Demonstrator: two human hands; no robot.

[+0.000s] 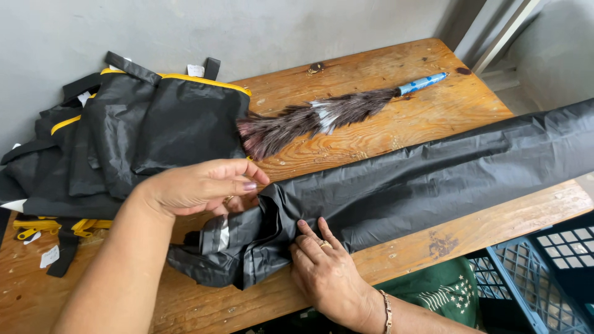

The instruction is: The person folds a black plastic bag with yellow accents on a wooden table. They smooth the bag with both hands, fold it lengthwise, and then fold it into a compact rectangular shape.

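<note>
**Two hands on a long black cover**

The long black crinkled fabric sleeve [396, 179] lies diagonally across the worn wooden table [433, 111], its bunched end nearest the person. The left hand [198, 185] pinches that bunched end between fingers and thumb; the right hand [322, 266] presses flat on it, fingers spread, gripping nothing. The slippery cloth could slide off the table's near edge, or snag the brown feather duster with a blue handle [328, 114] lying close behind.
</note>
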